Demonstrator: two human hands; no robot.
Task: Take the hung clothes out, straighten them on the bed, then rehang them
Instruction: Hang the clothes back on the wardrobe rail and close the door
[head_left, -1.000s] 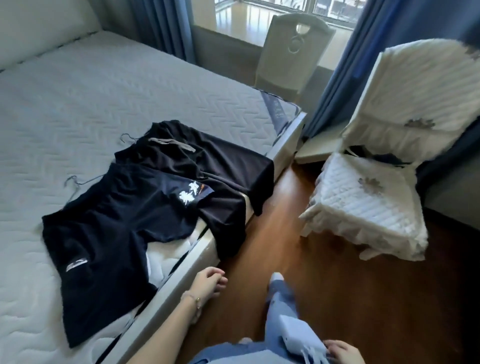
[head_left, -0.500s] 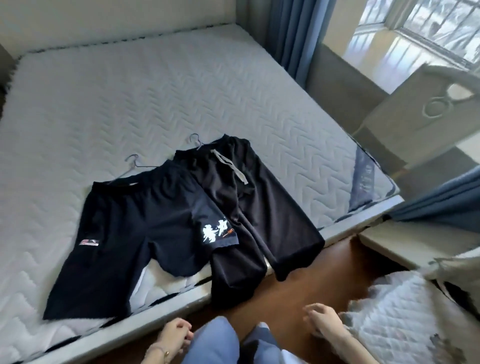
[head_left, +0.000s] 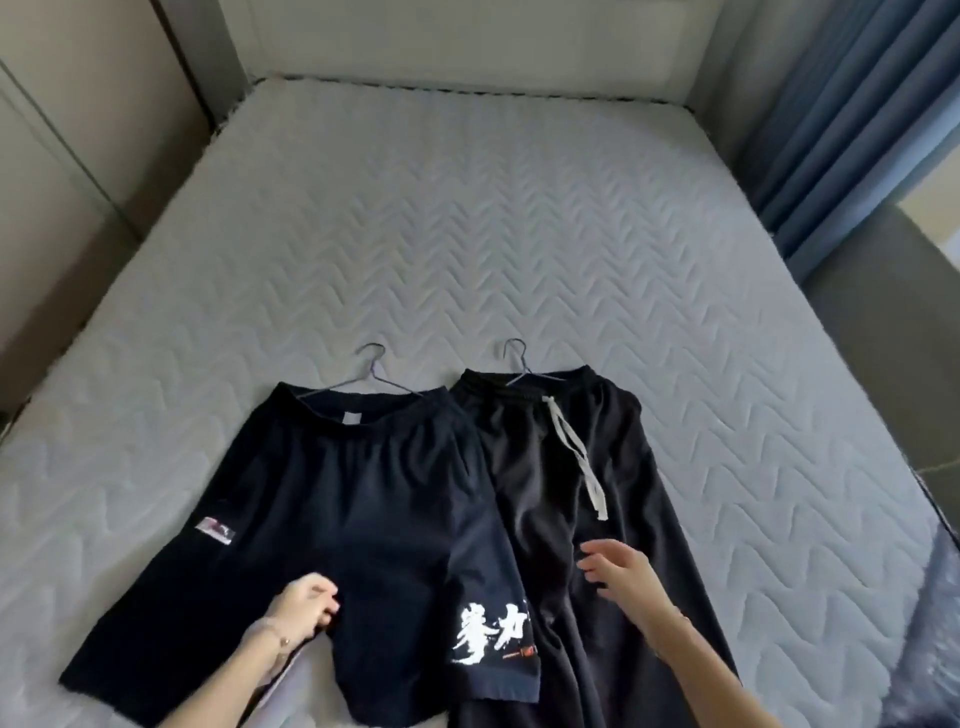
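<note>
I see navy shorts (head_left: 332, 499) lying flat at lower centre-left of the frame on the bed (head_left: 467, 234), wire hanger (head_left: 371, 376) poking out of the waistband. Black trousers (head_left: 587, 519) lie just right, touching them, with their own hanger (head_left: 519, 361) and a grey drawstring (head_left: 574, 452). My left hand (head_left: 304, 608) has fingers curled together at the shorts' crotch; pinching cloth, I cannot tell. Right hand (head_left: 621, 569) hovers over the trousers, fingers apart. Blue curtain (head_left: 852, 119) upper right.

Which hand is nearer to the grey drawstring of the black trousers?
The right hand: it is just below the grey drawstring, over the trousers. The left hand is far left, on the navy shorts.
</note>
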